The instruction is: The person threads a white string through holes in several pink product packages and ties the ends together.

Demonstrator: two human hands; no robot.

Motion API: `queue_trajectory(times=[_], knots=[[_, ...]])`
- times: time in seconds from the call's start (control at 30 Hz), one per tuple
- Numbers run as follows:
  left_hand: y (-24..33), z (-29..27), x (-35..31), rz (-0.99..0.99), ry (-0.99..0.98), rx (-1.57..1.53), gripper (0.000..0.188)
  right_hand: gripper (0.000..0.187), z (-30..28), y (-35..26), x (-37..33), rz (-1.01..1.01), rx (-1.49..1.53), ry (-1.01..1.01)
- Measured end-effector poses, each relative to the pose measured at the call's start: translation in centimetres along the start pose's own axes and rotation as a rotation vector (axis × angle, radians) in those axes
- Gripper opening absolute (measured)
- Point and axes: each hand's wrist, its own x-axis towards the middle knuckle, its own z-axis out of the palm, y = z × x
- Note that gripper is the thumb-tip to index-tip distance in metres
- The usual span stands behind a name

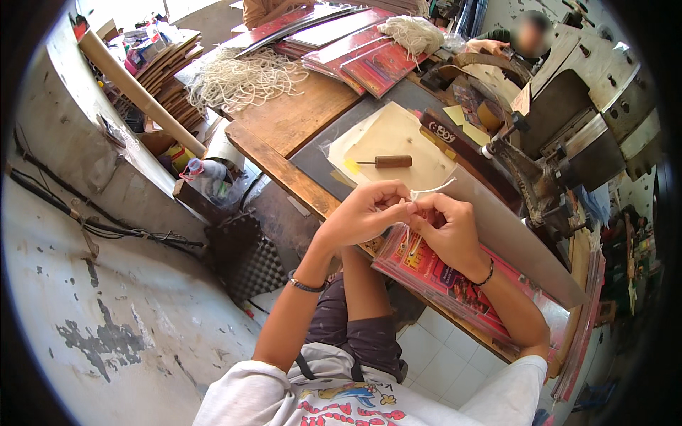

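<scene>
Pinching white cord (435, 189) over red stack (442, 271); left hand (366, 214), right hand (450, 228): grip clamped on cord; even tension seems best.

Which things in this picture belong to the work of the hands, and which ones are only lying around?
Seem to belong:
white string, held by the left hand and right hand
stack of red printed sheets, below the hands
heap of similar-looking string, probably
wooden-handled awl, perhaps

Seem just lying about:
brown tube at the left
clear plastic bottle
</scene>
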Motion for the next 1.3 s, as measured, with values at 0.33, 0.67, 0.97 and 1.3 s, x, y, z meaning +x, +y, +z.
queue_trajectory(times=[0.33, 0.67, 0.97, 1.3], knots=[[1.0, 0.1, -0.1, 0.013, -0.065, 0.035, 0.022, 0.017, -0.1, 0.7, -1.3, -0.207, 0.047, 0.12], [1.3, 2.2, -0.9, 0.197, -0.049, 0.444, 0.02, 0.014, -0.3, 0.4, -1.6, -0.218, 0.244, 0.086], [1.0, 1.9, -0.7, 0.291, -0.055, 0.524, 0.013, 0.02, -1.4, -0.9, -1.9, -0.638, 0.131, 0.142], [1.1, 2.6, -0.5, 0.318, 0.022, 0.617, 0.016, 0.028, -2.2, -3.1, -2.4, -0.751, 0.151, 0.195]])
